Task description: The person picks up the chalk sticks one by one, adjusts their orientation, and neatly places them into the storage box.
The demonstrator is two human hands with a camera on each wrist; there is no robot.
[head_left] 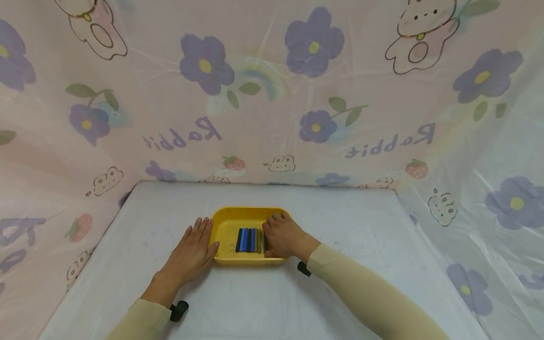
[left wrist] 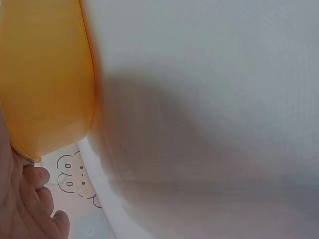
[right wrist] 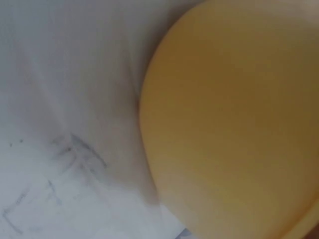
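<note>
While both hands sit at the tray, the items run as follows, largest first.

Worktop (head_left: 263, 302): flat, covered in white sheeting, with faint scribble marks on the right-wrist side; a pink cloth printed with flowers and rabbits (head_left: 272, 94) hangs behind and around it.

Tray (head_left: 229, 222): shallow yellow plastic tray with rounded corners, standing at the middle of the worktop.

Left hand (head_left: 192, 250): flat on the worktop just beside the tray's left wall, fingers straight, thumb touching the rim; its grip holds nothing.

Right hand (head_left: 284, 234): resting over the tray's right side, fingers curled down at the end of the stick row; whether the grip has closed on a stick cannot be told.

Sticks (head_left: 250, 240): short blue, dark and olive crayon-like sticks, lying side by side inside the tray.

Step judged in hand: steadying the tray while working at the rightmost stick. The next move would call for a fingertip pinch on one stick alone, without disturbing its neighbours.
</note>
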